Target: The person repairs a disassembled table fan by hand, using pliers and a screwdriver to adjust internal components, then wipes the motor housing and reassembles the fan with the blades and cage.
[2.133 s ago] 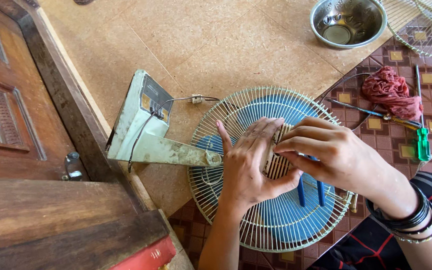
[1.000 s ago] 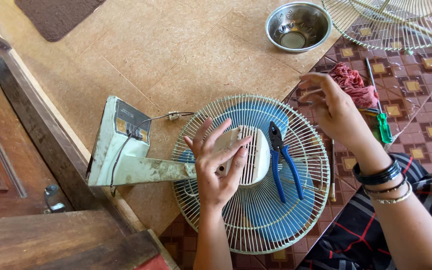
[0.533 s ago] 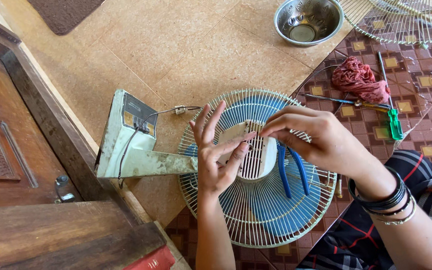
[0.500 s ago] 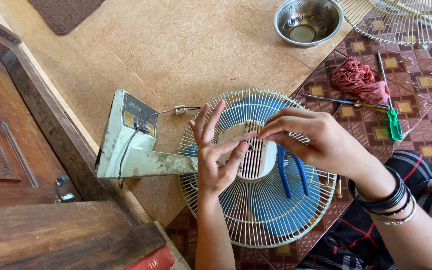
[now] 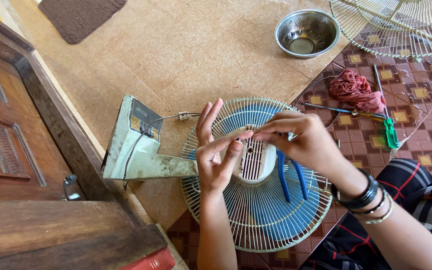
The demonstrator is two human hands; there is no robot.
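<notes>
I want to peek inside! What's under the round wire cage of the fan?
Under the wire guard you can see blue fan blades. The white motor housing, blue-handled pliers and both hands cover the middle, hiding it.

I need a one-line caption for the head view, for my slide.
Both hands, left hand and right hand, meet over the motor housing of a floor-laid fan, blue-handled pliers beside.

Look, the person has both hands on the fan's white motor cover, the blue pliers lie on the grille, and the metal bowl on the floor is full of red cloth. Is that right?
Not quite. In the head view the metal bowl holds no cloth; the red cloth lies apart on the patterned mat. The rest holds: the left hand and right hand are at the white motor cover, and the blue pliers lie on the grille.
</notes>
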